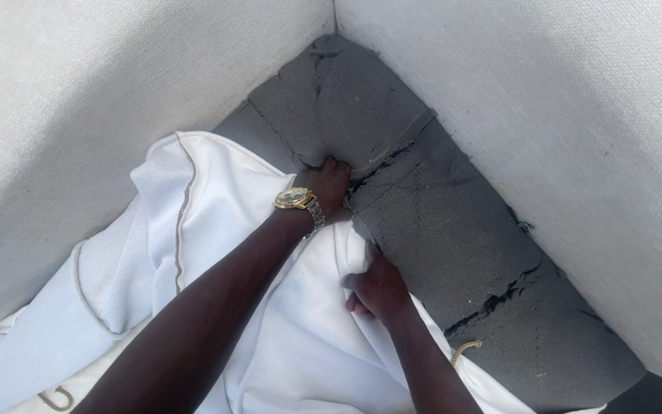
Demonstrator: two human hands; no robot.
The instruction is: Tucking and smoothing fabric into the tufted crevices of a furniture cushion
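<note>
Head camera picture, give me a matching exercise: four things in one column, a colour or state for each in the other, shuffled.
Things:
1. foam block
2. fabric cover
3. wristwatch
4. right hand

States:
A. gold, on the left wrist
B. dark grey, cracked
C. white, crumpled, with piped edging
D. gripping the white cloth

Pairs: 1-B, 2-C, 3-A, 4-D

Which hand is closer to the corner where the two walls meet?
The left hand. It presses into the cracked grey foam just below the corner. The right hand is lower, gripping the white cloth at the foam's edge.
</note>
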